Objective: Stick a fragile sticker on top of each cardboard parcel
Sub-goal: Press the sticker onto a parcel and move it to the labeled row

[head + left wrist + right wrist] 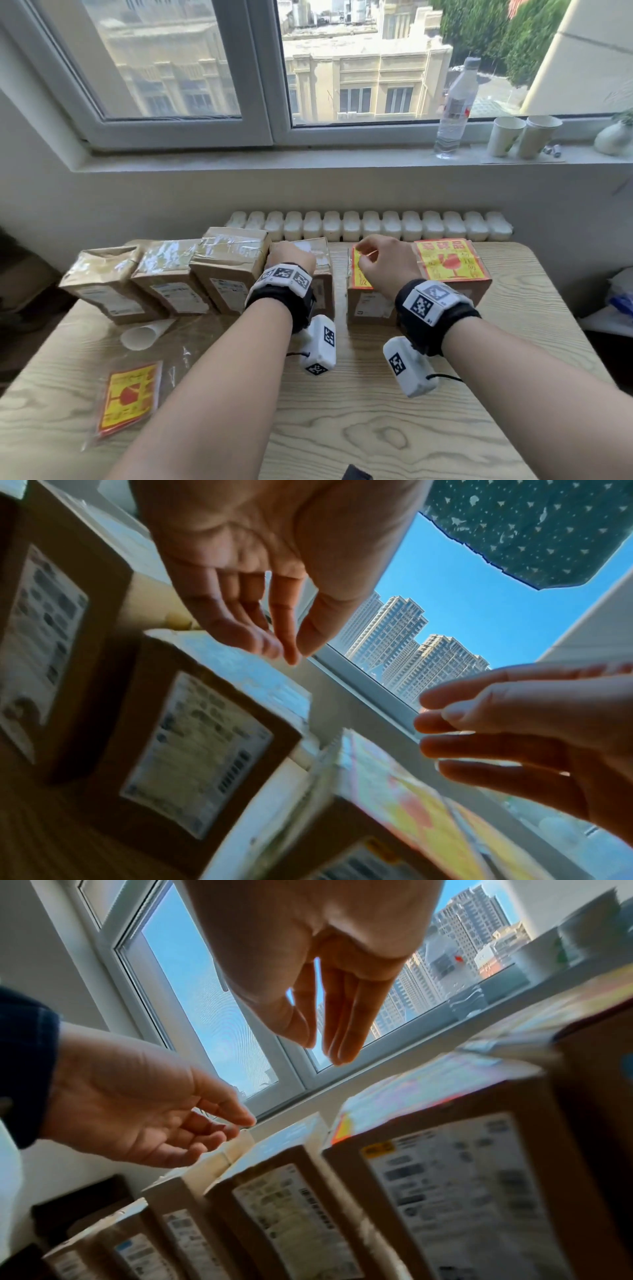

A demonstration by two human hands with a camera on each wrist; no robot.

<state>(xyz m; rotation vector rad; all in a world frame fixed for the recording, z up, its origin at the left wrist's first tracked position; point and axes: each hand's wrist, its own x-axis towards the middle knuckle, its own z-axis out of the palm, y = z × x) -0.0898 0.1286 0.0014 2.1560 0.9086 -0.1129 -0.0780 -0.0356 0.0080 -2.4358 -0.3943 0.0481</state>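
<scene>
Several brown cardboard parcels stand in a row across the far side of the wooden table (376,428). The rightmost parcel (455,294) carries a yellow-and-red fragile sticker (448,260) on top. The parcel beside it (370,305) also bears a sticker (360,275), and my right hand (368,255) hovers just above it with relaxed fingers (346,1042) holding nothing. My left hand (291,255) hangs over the bare-topped parcel to its left (323,291), with its fingers (291,650) loose and empty. The three parcels further left (168,277) have shiny taped tops without stickers.
A clear bag of fragile stickers (128,397) lies at the front left of the table, with a white peeled backing sheet (144,335) behind it. A radiator (370,226) runs behind the parcels. A water bottle (457,109) and paper cups (507,135) stand on the windowsill.
</scene>
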